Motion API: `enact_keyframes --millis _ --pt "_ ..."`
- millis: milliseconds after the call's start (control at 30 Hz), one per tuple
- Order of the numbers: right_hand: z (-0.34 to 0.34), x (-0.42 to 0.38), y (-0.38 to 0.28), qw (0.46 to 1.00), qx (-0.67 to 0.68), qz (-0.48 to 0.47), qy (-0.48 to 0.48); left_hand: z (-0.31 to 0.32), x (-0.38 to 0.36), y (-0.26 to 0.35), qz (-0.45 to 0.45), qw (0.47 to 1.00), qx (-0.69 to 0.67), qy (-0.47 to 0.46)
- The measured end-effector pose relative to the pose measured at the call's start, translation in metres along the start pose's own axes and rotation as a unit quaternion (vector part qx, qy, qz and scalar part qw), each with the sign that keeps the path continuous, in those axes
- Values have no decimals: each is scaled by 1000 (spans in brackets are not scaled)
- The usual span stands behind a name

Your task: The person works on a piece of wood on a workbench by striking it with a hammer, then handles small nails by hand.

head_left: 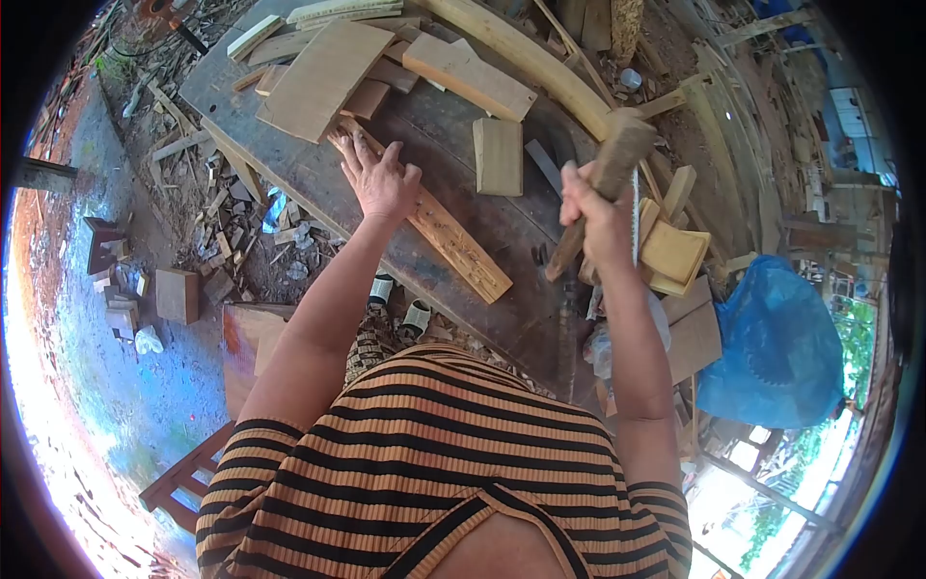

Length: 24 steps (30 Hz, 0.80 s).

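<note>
My left hand point(378, 181) lies spread over the upper end of a long narrow carved board point(453, 241), palm down, fingers apart. Small dark cuts and relief marks cover the board's lower part. My right hand point(600, 214) is wrapped around a rough wooden mallet point(622, 154), its thick end pointing up and away and its thinner end towards the lower left. The mallet is held to the right of the board, apart from it. Close to my left fingers rests a wide flat wood panel point(328, 77).
A dark worktable point(444, 159) carries several offcuts, among them a long block point(470, 77) and a short block point(499, 156). A curved pole point(521, 48) runs along its far side. To the right are yellowish wood pieces point(675, 253) and a blue plastic bag point(772, 343). Scraps litter the ground left.
</note>
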State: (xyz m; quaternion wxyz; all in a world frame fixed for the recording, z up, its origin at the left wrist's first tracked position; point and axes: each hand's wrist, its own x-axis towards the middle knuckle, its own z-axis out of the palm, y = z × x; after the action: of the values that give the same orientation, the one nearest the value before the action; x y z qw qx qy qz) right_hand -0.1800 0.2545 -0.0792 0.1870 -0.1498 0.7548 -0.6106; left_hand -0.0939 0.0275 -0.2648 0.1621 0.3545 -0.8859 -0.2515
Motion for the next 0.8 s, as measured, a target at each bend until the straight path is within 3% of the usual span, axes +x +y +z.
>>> enact_keyframes --millis 167,233,333,433,567,800 --pt "-7 7 -19 994 95 -42 29 1 1 2 0 1000 -2 10" --pt "-5 10 -31 995 87 -36 18 2 2 2 -2 1000 7 17" --pt "12 20 -43 994 90 50 29 4 1 1 1 1000 9 21" --pt "17 37 -24 998 23 60 0 4 2 1 1 1000 4 21" --pt "20 46 -24 998 36 57 11 3 1 0 -1 1000 3 24" --pt "19 47 -23 998 57 -34 -6 -3 1 3 2 1000 -16 14"
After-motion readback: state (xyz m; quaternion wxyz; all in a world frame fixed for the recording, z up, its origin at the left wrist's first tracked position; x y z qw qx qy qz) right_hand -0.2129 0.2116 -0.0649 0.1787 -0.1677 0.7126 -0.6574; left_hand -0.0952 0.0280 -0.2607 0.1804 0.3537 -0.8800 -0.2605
